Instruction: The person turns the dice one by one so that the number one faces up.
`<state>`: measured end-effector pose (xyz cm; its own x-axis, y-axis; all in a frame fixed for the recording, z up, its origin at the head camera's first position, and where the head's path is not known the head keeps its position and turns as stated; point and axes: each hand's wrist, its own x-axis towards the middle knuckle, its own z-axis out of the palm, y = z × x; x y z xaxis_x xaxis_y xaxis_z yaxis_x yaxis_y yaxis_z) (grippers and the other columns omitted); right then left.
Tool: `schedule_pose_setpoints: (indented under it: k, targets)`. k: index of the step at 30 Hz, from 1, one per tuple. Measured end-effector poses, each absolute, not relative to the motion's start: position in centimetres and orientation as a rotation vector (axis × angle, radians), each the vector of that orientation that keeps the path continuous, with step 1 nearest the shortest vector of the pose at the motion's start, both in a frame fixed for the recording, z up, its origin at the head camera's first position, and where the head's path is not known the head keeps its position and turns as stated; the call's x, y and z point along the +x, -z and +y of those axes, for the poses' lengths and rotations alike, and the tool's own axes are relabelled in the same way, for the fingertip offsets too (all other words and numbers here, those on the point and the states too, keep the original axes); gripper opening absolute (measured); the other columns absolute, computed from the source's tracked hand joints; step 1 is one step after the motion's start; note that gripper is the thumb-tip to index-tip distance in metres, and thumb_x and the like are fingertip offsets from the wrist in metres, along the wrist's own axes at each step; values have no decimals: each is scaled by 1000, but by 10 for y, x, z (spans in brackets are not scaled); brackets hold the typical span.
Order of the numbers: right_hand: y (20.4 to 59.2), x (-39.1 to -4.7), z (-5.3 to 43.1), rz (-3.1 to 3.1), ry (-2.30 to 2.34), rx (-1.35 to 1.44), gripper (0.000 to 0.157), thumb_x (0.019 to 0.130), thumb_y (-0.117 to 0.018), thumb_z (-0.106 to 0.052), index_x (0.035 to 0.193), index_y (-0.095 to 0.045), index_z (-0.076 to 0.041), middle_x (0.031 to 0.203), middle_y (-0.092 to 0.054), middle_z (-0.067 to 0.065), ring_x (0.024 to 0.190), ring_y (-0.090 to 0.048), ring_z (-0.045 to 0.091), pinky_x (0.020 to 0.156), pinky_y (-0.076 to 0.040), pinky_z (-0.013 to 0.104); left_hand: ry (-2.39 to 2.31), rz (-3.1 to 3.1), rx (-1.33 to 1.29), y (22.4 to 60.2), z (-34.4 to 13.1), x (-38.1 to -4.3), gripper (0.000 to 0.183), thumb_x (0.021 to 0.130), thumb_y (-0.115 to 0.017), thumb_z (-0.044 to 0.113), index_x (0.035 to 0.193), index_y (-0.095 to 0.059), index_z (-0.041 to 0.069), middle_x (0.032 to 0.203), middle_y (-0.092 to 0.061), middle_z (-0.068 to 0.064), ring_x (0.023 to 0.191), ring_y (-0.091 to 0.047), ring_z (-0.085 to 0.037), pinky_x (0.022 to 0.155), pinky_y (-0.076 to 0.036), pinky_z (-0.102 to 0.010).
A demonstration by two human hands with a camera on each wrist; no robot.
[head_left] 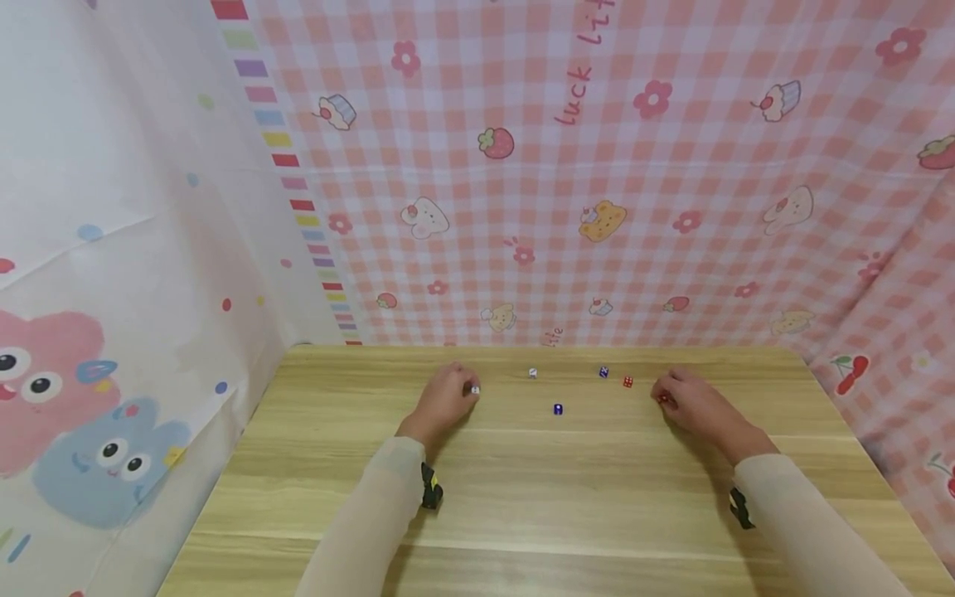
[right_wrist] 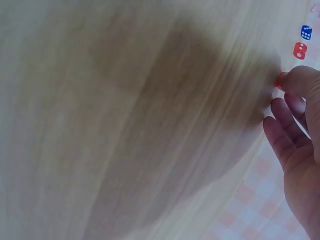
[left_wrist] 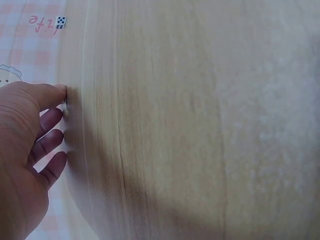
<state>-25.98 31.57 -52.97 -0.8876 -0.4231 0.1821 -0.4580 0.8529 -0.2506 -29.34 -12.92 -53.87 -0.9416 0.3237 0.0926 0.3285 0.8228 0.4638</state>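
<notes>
My left hand [head_left: 448,395] pinches a white die [head_left: 475,390] at its fingertips, low at the tabletop left of centre. On the right, my right hand [head_left: 692,406] pinches a red die [right_wrist: 280,80] between thumb and finger, close against the wood. Between the hands lie a second white die [head_left: 533,373], a blue die [head_left: 603,372] farther back, another blue die [head_left: 558,410] nearer me, and a second red die [head_left: 628,381]. That red die is the loose one nearest my right hand. In the left wrist view the thumb hides most of the held die.
The wooden table [head_left: 567,497] runs back to a pink checked cloth [head_left: 462,182] hanging behind it. A white cloth with cartoon figures [head_left: 149,249] hangs on the left. Dark wrist bands [head_left: 431,487] sit at both sleeves.
</notes>
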Motion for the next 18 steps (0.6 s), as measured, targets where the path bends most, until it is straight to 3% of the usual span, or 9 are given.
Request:
schedule_pose_setpoints:
  k: [18]
  targets:
    - [525,-260,311,-2981,-536,635,11,89,-76,-3,98,-71,-7,99,-68,8,91,-64,25,84,-56,49,759,-2988,-538,539,-129,-293,4,96,-73,14,99,-73,11,105,-65,-4,101,-60,-23,95,-52,-41]
